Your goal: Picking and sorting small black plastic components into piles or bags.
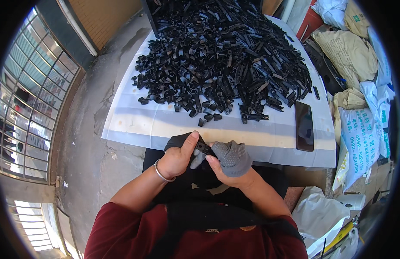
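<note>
Gripping the same slim black part from two sides, the left hand and right hand are both closed in tight on it, nothing wide about either one. It's right by the near edge of the tabletop, just in front of the person's body. Left thumb is laid against the part, right thumb tip is up close to it too. From where I'm standing I can't tell if that's one piece or a couple fitted together, cause fingers cover a good bit of it. There's a gray dotted glove on the right with the thumb bare, and a silvery bangle on the left wrist.

Past the hands it's honestly a monster heap: short curved black pieces on the left, long black strips more to the right, all on a pale surface. A few loose curved bits lie at the near side of the pile, with a strip to their right. Black phone is lying over by the right edge. Beyond that, off the tabletop, white, blue and tan sacks are piled up.
</note>
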`<state>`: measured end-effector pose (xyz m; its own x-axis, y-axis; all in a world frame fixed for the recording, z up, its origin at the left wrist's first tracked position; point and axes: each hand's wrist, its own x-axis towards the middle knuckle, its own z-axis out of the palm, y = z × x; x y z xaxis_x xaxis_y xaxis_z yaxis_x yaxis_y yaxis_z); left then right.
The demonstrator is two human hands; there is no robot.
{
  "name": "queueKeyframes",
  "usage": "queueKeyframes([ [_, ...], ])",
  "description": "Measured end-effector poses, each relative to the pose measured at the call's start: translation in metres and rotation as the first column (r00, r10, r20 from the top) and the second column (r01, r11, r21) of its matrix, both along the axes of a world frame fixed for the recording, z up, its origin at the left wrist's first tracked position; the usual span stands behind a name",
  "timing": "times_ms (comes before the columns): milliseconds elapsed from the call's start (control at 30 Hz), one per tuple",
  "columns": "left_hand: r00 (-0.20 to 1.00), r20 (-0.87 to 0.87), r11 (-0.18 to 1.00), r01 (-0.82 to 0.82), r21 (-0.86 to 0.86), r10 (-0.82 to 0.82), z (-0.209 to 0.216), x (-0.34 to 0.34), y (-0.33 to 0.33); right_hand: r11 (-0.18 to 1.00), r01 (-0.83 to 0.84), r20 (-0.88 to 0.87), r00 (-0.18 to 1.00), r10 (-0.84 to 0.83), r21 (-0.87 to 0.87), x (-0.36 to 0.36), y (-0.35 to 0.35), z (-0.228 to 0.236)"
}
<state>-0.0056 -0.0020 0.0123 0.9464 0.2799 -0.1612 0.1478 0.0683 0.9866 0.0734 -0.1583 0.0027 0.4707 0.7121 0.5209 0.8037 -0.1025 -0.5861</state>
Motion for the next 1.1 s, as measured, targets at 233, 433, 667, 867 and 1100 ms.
queueKeyframes([
  [233,0.999,0.047,0.868,-0.009,0.496,-0.017,0.009,-0.001,0.006,0.998,0.025,0.045,0.999,-0.022,-0.066,0.008,-0.001,0.008],
  [433,0.996,0.085,0.869,-0.010,0.496,-0.037,0.002,0.002,0.011,0.994,0.036,0.099,0.995,-0.025,-0.106,0.011,-0.005,0.011],
  [667,0.998,0.039,0.858,0.023,0.514,-0.050,0.004,0.003,0.011,0.992,0.062,0.128,0.991,-0.047,-0.114,0.009,-0.004,0.010],
  [867,0.982,0.170,0.840,-0.021,0.542,-0.084,0.007,0.005,0.007,0.993,0.080,0.075,0.994,-0.073,-0.089,0.006,-0.002,0.009],
  [1100,0.976,0.154,0.768,0.021,0.640,-0.156,0.005,0.007,0.006,0.981,0.018,-0.040,0.999,-0.026,-0.194,0.004,-0.005,0.005],
])
